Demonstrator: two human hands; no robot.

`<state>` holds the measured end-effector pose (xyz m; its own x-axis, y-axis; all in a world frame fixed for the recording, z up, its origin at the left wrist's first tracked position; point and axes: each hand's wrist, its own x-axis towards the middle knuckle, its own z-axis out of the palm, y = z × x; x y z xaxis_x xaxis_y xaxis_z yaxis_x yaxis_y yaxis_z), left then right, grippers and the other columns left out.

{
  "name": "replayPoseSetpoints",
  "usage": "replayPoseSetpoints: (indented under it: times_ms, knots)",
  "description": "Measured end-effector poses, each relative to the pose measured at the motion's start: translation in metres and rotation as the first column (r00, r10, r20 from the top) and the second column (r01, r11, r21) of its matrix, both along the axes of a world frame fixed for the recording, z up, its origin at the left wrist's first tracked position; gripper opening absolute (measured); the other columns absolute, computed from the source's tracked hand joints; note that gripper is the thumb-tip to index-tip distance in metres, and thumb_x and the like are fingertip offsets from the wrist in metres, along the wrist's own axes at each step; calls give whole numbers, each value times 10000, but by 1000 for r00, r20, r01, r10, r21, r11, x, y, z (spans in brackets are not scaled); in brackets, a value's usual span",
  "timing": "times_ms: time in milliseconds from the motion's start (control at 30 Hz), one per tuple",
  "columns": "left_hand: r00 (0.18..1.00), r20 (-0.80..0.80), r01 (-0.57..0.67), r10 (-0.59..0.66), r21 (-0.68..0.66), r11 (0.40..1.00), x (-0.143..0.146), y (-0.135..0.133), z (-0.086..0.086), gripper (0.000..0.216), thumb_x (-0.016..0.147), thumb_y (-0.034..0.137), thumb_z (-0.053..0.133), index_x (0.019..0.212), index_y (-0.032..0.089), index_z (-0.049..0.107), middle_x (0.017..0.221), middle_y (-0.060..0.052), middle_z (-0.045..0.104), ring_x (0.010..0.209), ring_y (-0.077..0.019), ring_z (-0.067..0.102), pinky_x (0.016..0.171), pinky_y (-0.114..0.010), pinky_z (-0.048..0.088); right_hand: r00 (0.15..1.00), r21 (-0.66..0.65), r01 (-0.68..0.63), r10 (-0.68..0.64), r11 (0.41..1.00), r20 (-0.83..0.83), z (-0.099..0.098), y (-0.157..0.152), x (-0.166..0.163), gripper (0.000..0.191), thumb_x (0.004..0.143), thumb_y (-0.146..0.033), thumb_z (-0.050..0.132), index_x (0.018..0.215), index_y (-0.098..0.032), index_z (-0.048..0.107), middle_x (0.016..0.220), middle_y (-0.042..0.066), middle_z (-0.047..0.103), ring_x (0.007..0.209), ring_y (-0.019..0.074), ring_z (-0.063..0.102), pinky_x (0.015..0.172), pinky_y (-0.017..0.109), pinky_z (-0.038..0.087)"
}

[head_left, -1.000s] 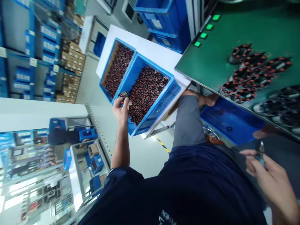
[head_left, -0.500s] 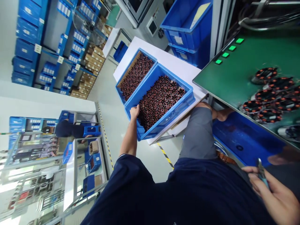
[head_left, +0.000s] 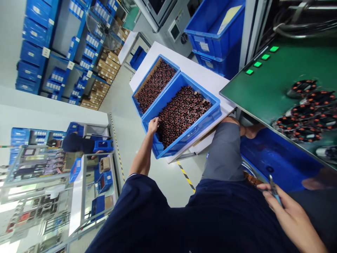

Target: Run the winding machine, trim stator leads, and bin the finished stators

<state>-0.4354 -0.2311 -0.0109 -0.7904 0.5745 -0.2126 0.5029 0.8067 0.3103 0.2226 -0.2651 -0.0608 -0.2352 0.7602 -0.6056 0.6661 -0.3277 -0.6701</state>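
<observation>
My left hand [head_left: 153,125] reaches into the near blue bin [head_left: 207,119], its fingers curled down among the small copper-wound parts [head_left: 181,112] at the bin's near corner. What the fingers hold is hidden. My right hand [head_left: 283,207] sits low at the right, closed on a slim metal tool [head_left: 273,191] with a blue grip. A second blue bin [head_left: 139,86] of the same parts stands just behind the first on a white table [head_left: 205,79].
A green worktop [head_left: 276,88] at the right carries several round wound stators [head_left: 302,112] and lit green buttons [head_left: 258,64]. A blue tray [head_left: 279,161] lies under it. Blue crates [head_left: 216,31] stack behind. Another person [head_left: 76,144] works at a rack on the left.
My left hand, which held a small part above the bin's edge, has gone down into the near bin. The view has swung, and my right hand has shifted left with its tool.
</observation>
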Motion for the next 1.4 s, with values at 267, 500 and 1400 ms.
replayPoseSetpoints:
  times_ms: [267,500,1400]
  knots:
    - [936,-323,189,-140,125,974,97,44,27,522,991,506,738,1386,168,681,1537,-308,636,1496,-523,578,1313,-700,432,996,-131,15,-27,991,-89,35,2,-5,811,917,-814,528,1413,-216,759,1496,179,776,1357,393,769,1258,514,542]
    - [368,-350,869,-861,459,185,294,201,-3,544,1119,495,708,1610,273,633,1619,-164,605,1529,-344,600,1339,-570,507,997,-61,-14,9,998,-81,51,-15,-5,611,1025,-664,492,1343,-214,756,1254,119,831,1101,311,793,1080,433,583]
    - [234,-127,557,-964,830,26,433,39,84,250,1039,490,891,1149,300,773,1130,-57,791,1029,-244,769,861,-402,678,621,391,688,-218,611,-753,126,17,-36,181,1039,-263,903,1214,-302,875,805,-13,663,692,141,604,661,290,541]
